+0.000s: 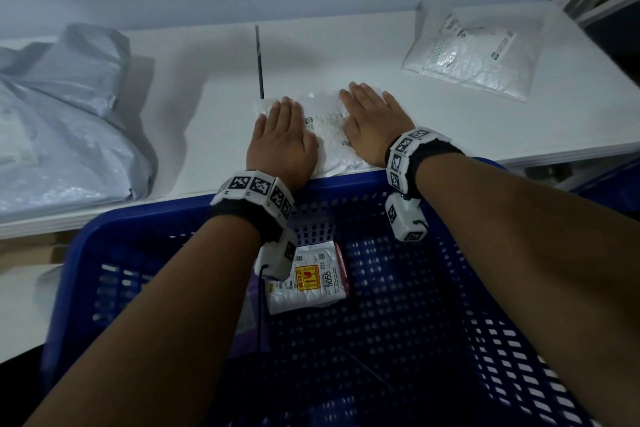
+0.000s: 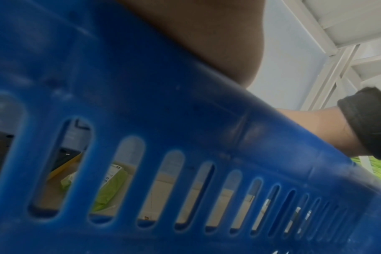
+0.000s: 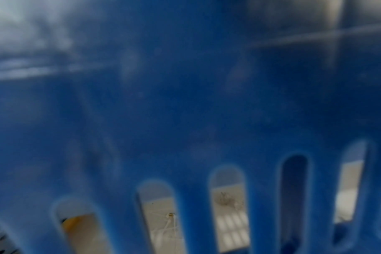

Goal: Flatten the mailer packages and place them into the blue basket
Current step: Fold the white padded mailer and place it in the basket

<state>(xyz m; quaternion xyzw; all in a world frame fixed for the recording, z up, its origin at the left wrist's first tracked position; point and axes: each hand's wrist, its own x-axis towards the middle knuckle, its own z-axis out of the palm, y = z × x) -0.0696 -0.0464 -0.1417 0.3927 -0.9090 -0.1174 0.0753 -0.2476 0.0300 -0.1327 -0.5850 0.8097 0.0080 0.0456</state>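
Left hand: I see it flat, fingers straight, pressing the white mailer.
Right hand: flat, pressing it too.
Mailer: on the white table, touching the blue basket rim.
Basket: holds one labelled package.

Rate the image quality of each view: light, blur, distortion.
Head view: dim and bluish, sharp enough, wide-angle bend at the edges; both hands' shadows fall on the table. Left wrist view: bright, but the basket wall fills it, soft up close. Right wrist view: heavily blurred, nearly all blue basket wall.
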